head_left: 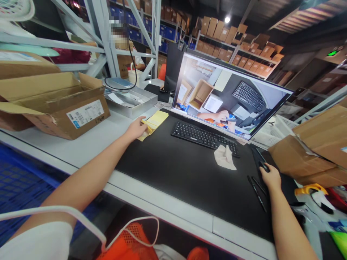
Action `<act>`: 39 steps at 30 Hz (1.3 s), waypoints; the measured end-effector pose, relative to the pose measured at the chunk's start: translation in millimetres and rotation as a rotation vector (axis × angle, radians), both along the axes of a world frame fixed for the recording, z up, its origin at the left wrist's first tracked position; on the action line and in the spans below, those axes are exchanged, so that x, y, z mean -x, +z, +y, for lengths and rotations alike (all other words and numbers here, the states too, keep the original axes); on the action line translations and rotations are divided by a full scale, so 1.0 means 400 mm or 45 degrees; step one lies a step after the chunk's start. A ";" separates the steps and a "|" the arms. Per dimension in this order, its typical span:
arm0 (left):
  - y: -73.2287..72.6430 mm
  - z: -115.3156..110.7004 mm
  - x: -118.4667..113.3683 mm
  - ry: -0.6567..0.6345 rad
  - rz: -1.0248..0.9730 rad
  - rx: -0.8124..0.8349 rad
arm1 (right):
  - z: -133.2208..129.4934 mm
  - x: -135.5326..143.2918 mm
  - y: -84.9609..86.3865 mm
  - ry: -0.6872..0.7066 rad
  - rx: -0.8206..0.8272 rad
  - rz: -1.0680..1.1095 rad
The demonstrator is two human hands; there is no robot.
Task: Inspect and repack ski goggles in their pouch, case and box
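Note:
My left hand is at the left edge of the black desk mat, its fingers curled on a stack of yellow paper slips. The slips' near end looks creased beneath the fingers. On the right, my right hand wraps round a black computer mouse. Between the hands stand a black keyboard and a monitor that displays a picture of a desk. A crumpled white tissue overlaps the keyboard's right end. Two dark pens lie just left of my right wrist.
An open cardboard box and a shallow grey metal tray occupy the left side. Cardboard boxes and a yellow-topped tape dispenser stand at the right. A white cable crosses near my lap. Behind are shelves with boxes.

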State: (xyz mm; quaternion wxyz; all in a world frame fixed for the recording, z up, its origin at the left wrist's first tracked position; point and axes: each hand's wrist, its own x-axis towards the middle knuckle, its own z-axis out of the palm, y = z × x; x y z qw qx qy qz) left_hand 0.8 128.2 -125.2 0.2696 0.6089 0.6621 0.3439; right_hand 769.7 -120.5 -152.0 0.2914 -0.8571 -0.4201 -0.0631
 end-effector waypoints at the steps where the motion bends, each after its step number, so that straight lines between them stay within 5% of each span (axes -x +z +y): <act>1: -0.001 0.001 0.000 0.000 -0.004 -0.002 | 0.000 -0.001 0.000 0.004 0.000 -0.001; 19: 0.008 -0.010 -0.004 -0.024 -0.060 -0.020 | 0.000 -0.012 -0.011 0.007 -0.023 -0.006; 39: 0.027 -0.023 -0.032 -0.007 -0.622 -0.047 | 0.000 -0.011 -0.012 -0.012 -0.023 -0.019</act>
